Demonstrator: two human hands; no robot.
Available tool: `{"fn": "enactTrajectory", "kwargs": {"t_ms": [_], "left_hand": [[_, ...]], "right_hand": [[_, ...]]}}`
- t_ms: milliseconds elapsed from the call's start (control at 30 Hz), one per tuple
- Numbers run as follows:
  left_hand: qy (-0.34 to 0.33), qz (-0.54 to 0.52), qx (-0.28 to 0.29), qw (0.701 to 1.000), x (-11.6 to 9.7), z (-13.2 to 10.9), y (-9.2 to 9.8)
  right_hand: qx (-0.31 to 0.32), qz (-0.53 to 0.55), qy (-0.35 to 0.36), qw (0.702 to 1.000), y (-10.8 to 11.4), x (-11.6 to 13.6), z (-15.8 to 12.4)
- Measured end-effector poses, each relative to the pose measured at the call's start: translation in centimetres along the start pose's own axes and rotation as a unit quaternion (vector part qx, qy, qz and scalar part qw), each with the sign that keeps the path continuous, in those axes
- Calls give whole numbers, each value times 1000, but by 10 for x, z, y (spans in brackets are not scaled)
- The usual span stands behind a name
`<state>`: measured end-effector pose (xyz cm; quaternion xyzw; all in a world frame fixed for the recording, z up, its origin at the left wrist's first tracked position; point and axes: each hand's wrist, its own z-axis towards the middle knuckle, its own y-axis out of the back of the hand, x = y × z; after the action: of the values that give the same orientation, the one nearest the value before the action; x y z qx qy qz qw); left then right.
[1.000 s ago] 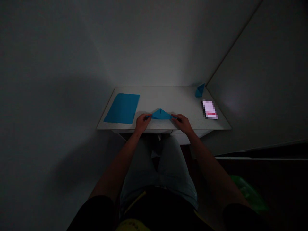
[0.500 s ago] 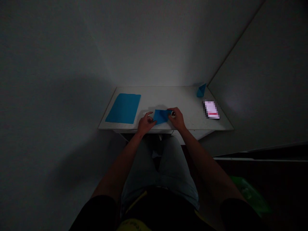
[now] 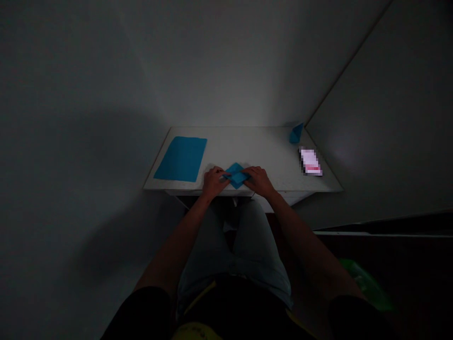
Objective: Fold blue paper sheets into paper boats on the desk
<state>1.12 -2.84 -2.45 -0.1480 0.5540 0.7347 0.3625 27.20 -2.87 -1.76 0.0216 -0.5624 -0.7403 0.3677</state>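
Note:
Between my hands, near the front edge of the white table (image 3: 244, 144), is a small piece of folded blue paper (image 3: 236, 175) that shows as a diamond. My left hand (image 3: 214, 182) pinches its left corner between thumb and fingers. On the opposite corner, the fingers of my right hand (image 3: 259, 180) are closed in the same way. A fold line runs across the middle of the paper, and its outer corners are partly hidden under my fingertips.
Flat blue sheets (image 3: 182, 159) lie at the table's left. A folded blue paper shape (image 3: 296, 133) stands at the back right corner, with a lit phone (image 3: 310, 161) in front of it. Walls close in the back and sides. Something green (image 3: 366, 285) is low at the right.
The folded paper has gone from a slanted four-sided shape to a diamond with its corners pointing at my hands. Both hands have shifted their fingers and now grip its side corners.

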Motion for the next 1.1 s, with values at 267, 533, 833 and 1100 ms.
{"fn": "enactTrajectory", "kwargs": {"t_ms": [267, 533, 833, 1100], "left_hand": [[4, -25, 29, 999, -4, 1, 0], [-40, 4, 40, 998, -10, -3, 3], [-151, -16, 163, 975, -2, -28, 14], [-30, -185, 29, 982, -32, 0, 16]], "right_hand": [[-5, 63, -64, 996, -3, -19, -9], [0, -2, -10, 1000, -4, -10, -13], [83, 29, 43, 995, 20, -1, -47], [-88, 304, -105, 943, 23, 0, -12]]}}
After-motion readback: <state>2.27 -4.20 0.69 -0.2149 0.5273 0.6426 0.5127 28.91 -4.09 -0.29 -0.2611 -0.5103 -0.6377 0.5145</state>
